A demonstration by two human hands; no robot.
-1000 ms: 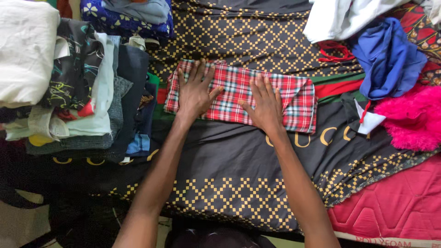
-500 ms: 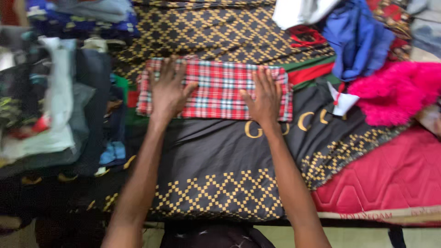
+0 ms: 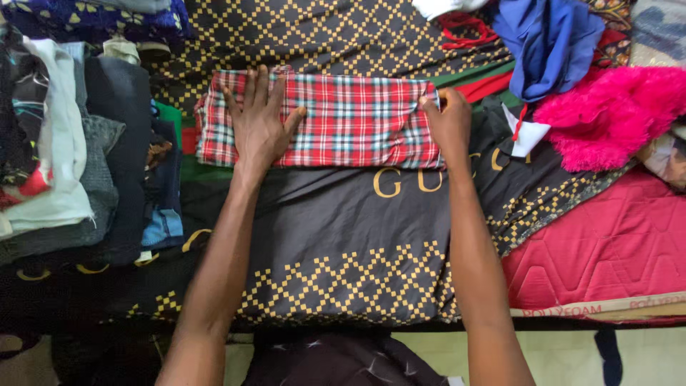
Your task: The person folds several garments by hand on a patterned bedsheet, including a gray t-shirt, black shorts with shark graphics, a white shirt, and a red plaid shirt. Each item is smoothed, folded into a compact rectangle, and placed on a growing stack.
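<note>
Cloth in red plaid lies folded into a long strip on the dark bedspread, left hand flat on its left part with fingers spread, right hand pinching its right end, further folds apparently left

A narrow cream label strip with red lettering runs along the front edge of the pink mattress, at its right corner. Beyond it, no packages, signs or screens show.
</note>
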